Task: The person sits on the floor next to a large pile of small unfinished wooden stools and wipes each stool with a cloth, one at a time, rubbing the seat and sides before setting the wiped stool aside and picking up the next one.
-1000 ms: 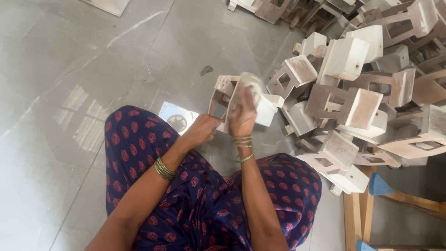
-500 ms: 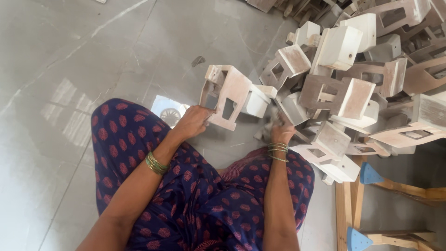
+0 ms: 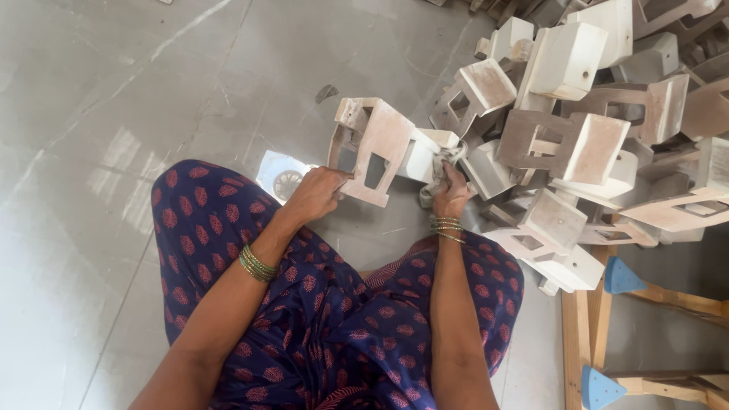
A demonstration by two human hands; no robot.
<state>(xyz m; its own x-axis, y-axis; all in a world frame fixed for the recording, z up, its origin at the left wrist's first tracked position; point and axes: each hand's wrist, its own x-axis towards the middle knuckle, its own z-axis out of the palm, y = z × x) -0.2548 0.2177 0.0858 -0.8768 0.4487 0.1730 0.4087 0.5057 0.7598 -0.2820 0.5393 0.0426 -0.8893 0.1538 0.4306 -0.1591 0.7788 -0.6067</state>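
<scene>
My left hand (image 3: 315, 194) grips the lower corner of a whitish wooden piece (image 3: 372, 148) with rectangular cut-outs, held tilted above the floor in front of my knees. Just to its right, my right hand (image 3: 451, 194) is closed on a crumpled grey-white cloth (image 3: 440, 168) pressed against the piece's right end. Both wrists carry green and gold bangles. My lap is covered in dark blue cloth with red dots.
A large heap of similar pale wooden pieces (image 3: 592, 129) fills the right side. A small square floor drain (image 3: 282, 176) sits by my left knee. A wooden frame with blue corner pads (image 3: 607, 326) lies at lower right. Grey tiled floor (image 3: 114, 99) spreads left.
My right hand came off the top of the piece and dropped to its right end with the cloth. The piece was turned and tilted in my left hand.
</scene>
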